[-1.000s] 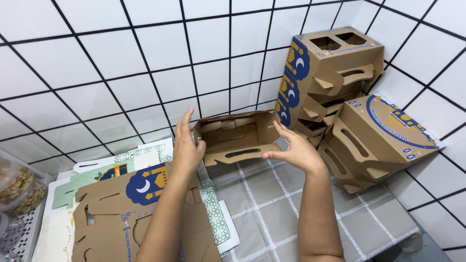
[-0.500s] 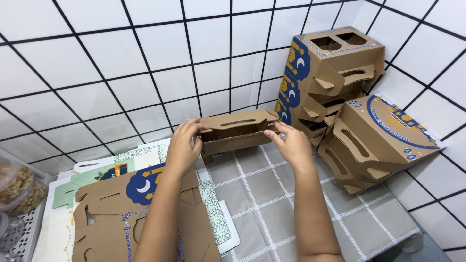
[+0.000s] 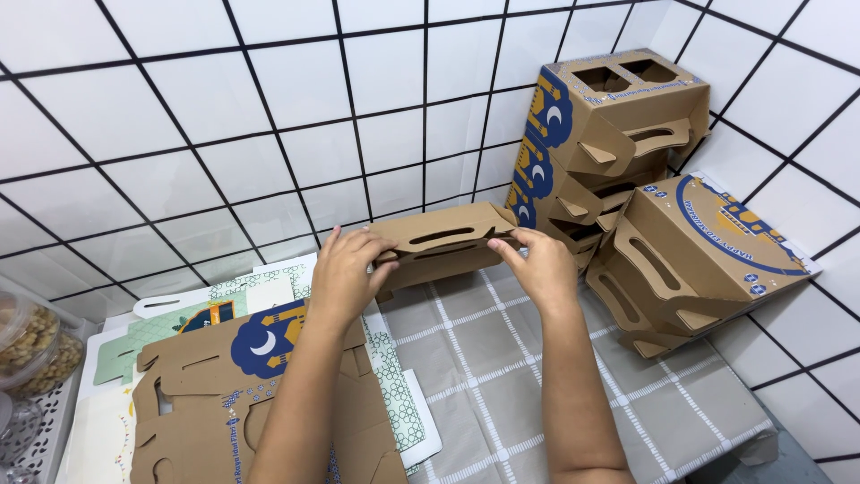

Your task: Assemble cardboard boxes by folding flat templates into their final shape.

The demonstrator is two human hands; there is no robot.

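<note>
nearest the camera, under the left forearm, lies a stack of flat cardboard blanks (image 3: 269,403), brown with a dark blue patch showing a white crescent, resting on pale green patterned sheets (image 3: 394,394). right of them, below both wrists, the grey checked tablecloth (image 3: 502,358) covers the table.

above that, the left hand (image 3: 345,273) and the right hand (image 3: 542,264) grip one cardboard box (image 3: 443,246) from opposite ends. the left hand's fingers wrap over the box's top edge at its left end; the right hand's fingers press on its right end, thumb underneath. both hands are closed on the box, holding it just above the cloth. the box is pressed low and long, with a slot-shaped handle cut-out facing the person.

right of the right hand and a little farther lies a tilted folded carton (image 3: 708,260) with blue and yellow print. behind the held box's right end stands a stack of assembled boxes (image 3: 600,134) in the corner. far left of the left hand, a jar (image 3: 31,345) shows at the edge. a white tiled wall (image 3: 224,116) backs everything.
</note>
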